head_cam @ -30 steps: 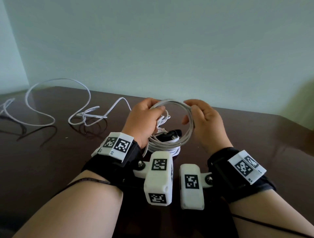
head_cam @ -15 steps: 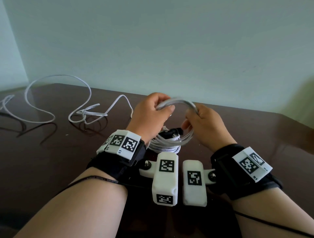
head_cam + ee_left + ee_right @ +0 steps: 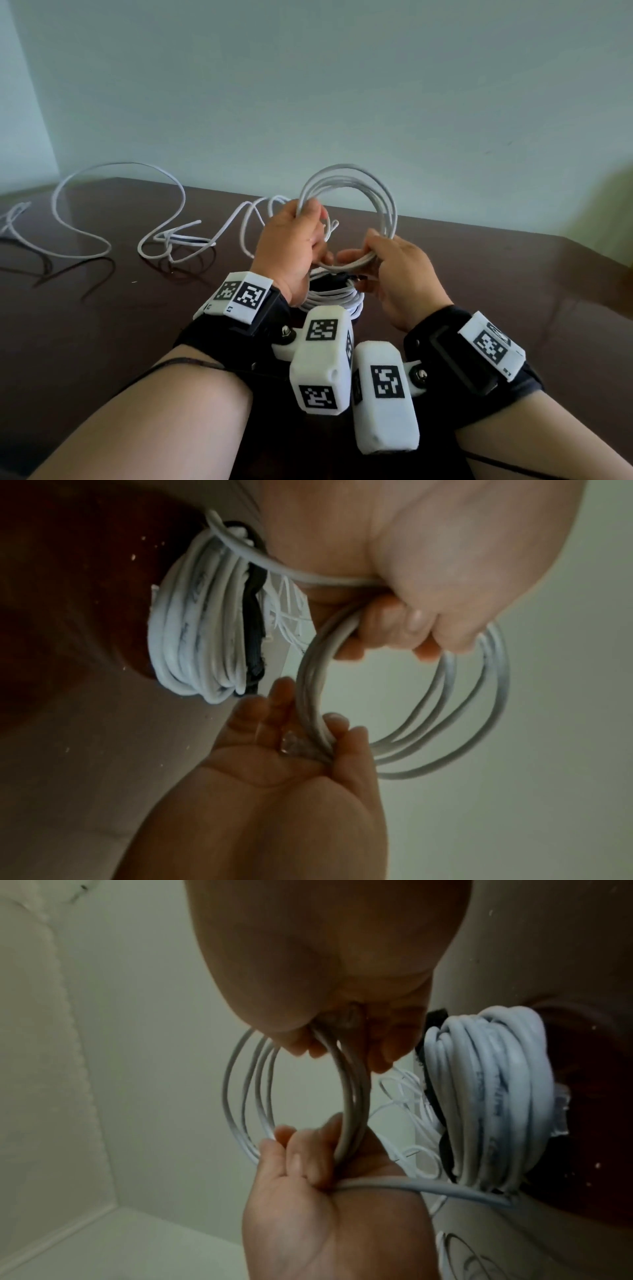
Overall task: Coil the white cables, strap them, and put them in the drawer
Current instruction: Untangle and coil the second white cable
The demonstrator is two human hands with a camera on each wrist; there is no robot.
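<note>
Table [image 3: 479, 308]: dark brown, glossy, reflecting the wall and the cables on it; small pale specks show on it in the wrist views. Its far edge meets the wall.

Wall [image 3: 342, 85]: plain pale green-grey; a corner with a second, lighter wall stands at far left.

Coil [image 3: 349, 192]: several loops of white cable, held upright above the table between both hands, its top rising in front of the wall.

Left hand [image 3: 294, 246]: fingers curled round the coil's left side, gripping the gathered strands; one strand runs from this grip down toward the bundle below.

Right hand [image 3: 397, 270]: thumb and fingers pinch the coil's lower right strands.

Bundle [image 3: 334, 298]: a second, finished coil of white cable lying on the table just under the hands, wrapped by a black strap [image 3: 255, 631].

Loose cable [image 3: 102, 212]: thin white cable sprawled in open curves over the table's left part, well apart from the hands, casting dark reflections.

Wrist units [image 3: 322, 359]: white blocks with black-and-white square markers, on black bands at both wrists.
</note>
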